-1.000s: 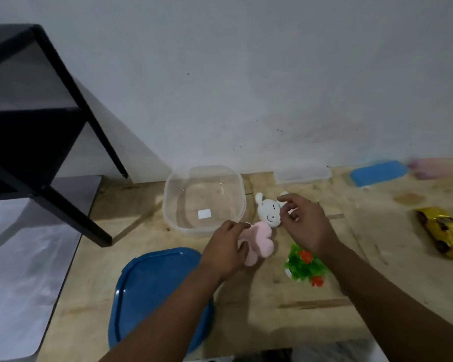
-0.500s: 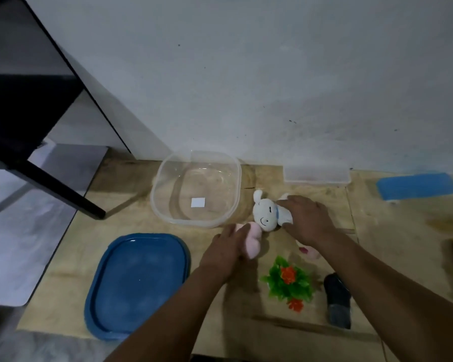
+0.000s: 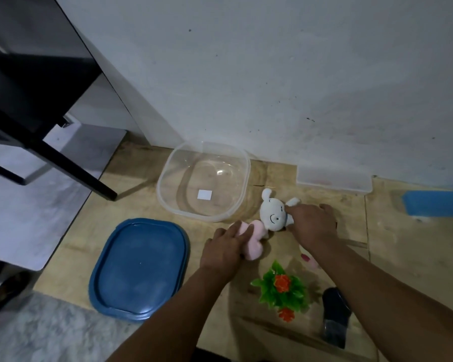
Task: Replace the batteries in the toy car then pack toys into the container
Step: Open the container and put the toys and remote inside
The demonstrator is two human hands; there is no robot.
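At frame centre, the left hand (image 3: 224, 248) grips the plush bunny (image 3: 268, 220) by its pink body, the right hand (image 3: 311, 224) pinches its head — soft, light, squashable — best lifted by the body.

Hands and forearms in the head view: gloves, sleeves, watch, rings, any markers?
Both bare. Left hand and right hand: no gloves, no rings that I can make out. Both forearms are uncovered as far as the frame's bottom edge: no sleeve, watch, strap, cable or marker in view.
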